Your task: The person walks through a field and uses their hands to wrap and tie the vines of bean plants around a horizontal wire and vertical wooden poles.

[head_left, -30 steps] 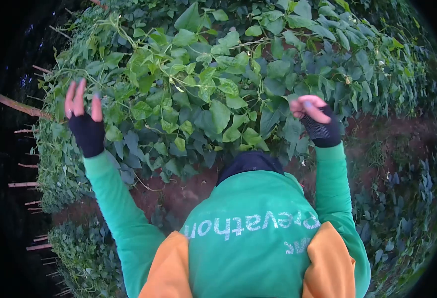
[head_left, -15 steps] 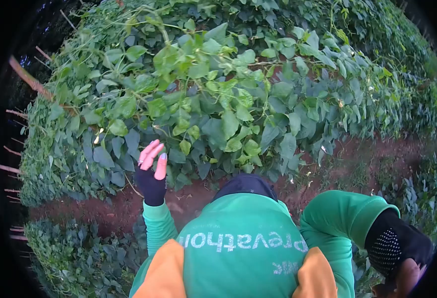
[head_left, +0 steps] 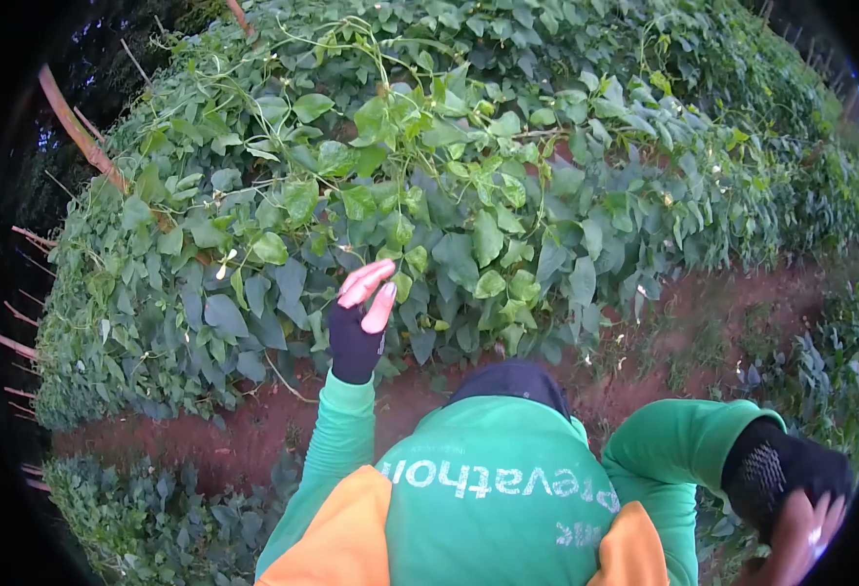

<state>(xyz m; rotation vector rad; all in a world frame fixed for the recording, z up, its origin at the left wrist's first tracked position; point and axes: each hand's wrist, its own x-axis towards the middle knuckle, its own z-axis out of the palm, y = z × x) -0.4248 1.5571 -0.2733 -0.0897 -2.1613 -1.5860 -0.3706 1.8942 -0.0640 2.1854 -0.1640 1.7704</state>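
Note:
My left hand, in a dark fingerless glove, is raised in front of the leafy vines. Its bare fingers are slightly bent and apart from the thumb, with nothing between them. Green leaves lie just beyond the fingertips. At the lower right edge is my right hand, in a black glove with pale dots. Bare fingers, one with a ring, show at its lower side; whether they hold anything is unclear.
Reddish soil runs between the vine row and lower plants. A slanted wooden stake rises at the upper left, with thinner sticks along the left edge. A thin bare stem curves left of my left forearm.
My left hand has moved right along the leaves, its fingers now closer together. The view has shifted slightly. More of the bare fingers shows at my right hand.

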